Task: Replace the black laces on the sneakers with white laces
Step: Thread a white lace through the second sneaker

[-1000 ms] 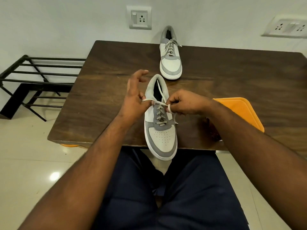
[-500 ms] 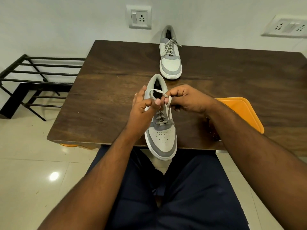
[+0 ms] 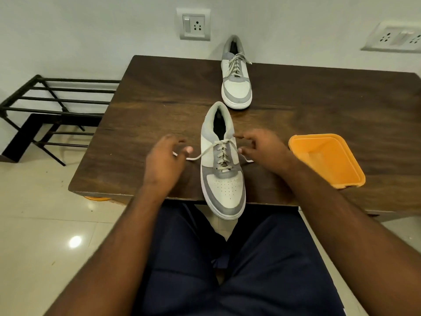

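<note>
On the table the near sneaker lay toe toward you, overhanging the edge, likely for reach; your left hand pinched the white lace end out sideways, while your right hand hovered loosely open beside the eyelets

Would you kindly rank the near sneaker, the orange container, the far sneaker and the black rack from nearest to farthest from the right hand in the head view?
From the right hand:
1. Near sneaker, just to its left.
2. Orange container, to its right.
3. Far sneaker, beyond it by the wall.
4. Black rack, far left, on the floor.
</note>
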A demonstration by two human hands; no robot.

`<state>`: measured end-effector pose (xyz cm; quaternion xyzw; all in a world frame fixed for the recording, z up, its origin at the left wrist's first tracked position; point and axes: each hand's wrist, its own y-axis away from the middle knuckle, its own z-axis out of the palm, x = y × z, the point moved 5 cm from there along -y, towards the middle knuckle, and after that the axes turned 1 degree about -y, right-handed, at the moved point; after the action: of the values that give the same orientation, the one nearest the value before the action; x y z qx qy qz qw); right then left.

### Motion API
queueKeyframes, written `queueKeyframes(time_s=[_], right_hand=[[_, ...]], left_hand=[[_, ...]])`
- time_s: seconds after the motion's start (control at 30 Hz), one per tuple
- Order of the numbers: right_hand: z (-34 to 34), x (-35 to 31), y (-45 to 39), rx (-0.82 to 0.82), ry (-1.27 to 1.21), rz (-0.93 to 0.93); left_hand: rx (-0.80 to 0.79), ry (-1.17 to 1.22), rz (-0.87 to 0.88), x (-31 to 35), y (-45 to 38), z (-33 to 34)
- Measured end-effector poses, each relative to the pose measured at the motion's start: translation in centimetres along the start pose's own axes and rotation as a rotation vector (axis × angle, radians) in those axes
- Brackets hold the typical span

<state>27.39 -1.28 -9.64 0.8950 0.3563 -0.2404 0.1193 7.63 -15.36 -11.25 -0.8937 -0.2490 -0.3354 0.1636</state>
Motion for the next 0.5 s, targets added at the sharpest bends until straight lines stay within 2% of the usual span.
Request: queueKeyframes(time_s=[0.07,0.13,0.2,0.27,0.37,0.43,0.5], right_hand=[[1.3,-0.6,0.1,0.104,-0.209,0.046],[2.6,-0.7,0.0,0.203,-0.315,0.074],[3.4,-0.4,0.0,0.272,-0.405,0.117],[4.0,-0.2,0.2,0.288,-0.432,0.135],[4.1,0.8,0.6,0.251,-0.17,0.091],[3.6,1.0,0.7,0.158,0.089,0.084],[2.8,0.6,0.5,0.085,0.243,0.143]], left_hand=[[-0.095,0.201,-0.082,1.6,0.2,2.7],[-0.106,0.305,-0.124,2.4,0.2,4.6],[-0.056,0.355,-0.118,2.9,0.2,5.4],[-0.042,0.271,-0.025,3.5,0.1,5.4],[-0.091,-0.047,0.126,3.5,-0.2,4.7],[-0.14,-0.15,0.113,2.5,-0.7,3.8],[-0.208,-0.131,0.064,1.9,-1.2,3.1]])
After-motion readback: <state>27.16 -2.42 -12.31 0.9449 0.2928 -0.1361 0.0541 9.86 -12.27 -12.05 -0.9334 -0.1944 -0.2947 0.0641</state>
